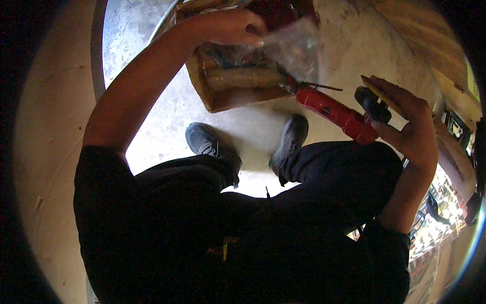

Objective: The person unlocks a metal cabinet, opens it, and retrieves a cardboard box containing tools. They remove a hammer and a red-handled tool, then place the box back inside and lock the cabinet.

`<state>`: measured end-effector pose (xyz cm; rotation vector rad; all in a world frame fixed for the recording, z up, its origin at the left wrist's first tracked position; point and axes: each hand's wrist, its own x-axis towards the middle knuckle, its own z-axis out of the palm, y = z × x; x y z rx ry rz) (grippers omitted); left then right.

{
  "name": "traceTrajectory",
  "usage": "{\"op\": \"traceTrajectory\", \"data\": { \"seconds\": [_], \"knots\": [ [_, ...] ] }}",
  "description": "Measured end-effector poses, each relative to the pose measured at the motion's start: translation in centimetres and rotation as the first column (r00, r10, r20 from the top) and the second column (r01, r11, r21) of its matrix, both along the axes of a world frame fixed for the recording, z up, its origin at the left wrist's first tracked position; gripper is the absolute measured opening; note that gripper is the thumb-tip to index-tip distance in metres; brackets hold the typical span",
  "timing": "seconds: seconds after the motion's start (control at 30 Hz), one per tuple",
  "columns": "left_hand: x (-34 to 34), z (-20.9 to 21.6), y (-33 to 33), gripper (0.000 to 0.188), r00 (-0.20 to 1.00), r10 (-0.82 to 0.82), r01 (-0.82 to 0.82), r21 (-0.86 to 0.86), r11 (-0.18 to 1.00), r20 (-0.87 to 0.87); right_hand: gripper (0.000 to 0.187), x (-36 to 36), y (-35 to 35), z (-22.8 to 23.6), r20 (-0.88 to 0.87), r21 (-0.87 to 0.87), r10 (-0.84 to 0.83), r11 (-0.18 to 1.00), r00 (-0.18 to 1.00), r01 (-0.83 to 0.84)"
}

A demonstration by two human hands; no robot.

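Observation:
My left hand reaches over an open cardboard box, its fingers closed on a crumpled clear plastic bag. The bag hangs over the box's right side and is blurred. At the right, my right hand has its thumb and fingers around a black rounded piece, with a thin yellowish strip along the fingers. Just left of that hand, a red cylinder slants down to the right; a narrow neck and a thin dark lever show at its upper end. What supports the cylinder I cannot tell.
A pale roll and dark items lie in the box, which stands on the concrete floor beyond my shoes. A wooden surface lies at the upper right, with cluttered small goods at the lower right.

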<state>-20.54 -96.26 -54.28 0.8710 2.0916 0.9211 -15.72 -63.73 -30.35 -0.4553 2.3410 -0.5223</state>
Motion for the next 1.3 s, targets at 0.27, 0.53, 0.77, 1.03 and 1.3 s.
{"op": "traceTrajectory", "data": {
  "seconds": [0.27,0.53,0.77,1.03,1.3],
  "knots": [
    [-0.8,3.7,-5.5,0.049,0.968,0.131,-0.192,-0.291,0.937,-0.216,0.069,-0.1,0.9,-0.1,0.032,-0.031,0.002,1.0,0.999,-0.001],
    [3.5,-5.3,-0.9,0.024,0.853,0.159,-0.402,-0.431,0.808,-0.497,0.069,-0.6,0.1,-0.8,0.037,-0.037,0.006,0.999,0.999,-0.004],
    [9.3,0.7,5.8,0.037,0.833,0.146,-0.314,-0.239,0.919,-0.533,0.062,-0.3,-0.4,-0.7,0.006,-0.008,-0.006,1.0,1.0,0.006],
    [6.4,2.9,4.6,0.037,0.919,0.213,-0.284,-0.182,0.941,-0.332,0.063,-0.1,-0.9,-0.3,-0.01,0.001,-0.012,1.0,1.0,0.012],
    [-3.1,3.9,-3.3,0.035,0.922,0.359,-0.374,-0.101,0.922,-0.142,0.063,-0.2,-3.0,-2.0,-0.044,-0.016,0.043,0.999,0.998,-0.043]
  ]
}}
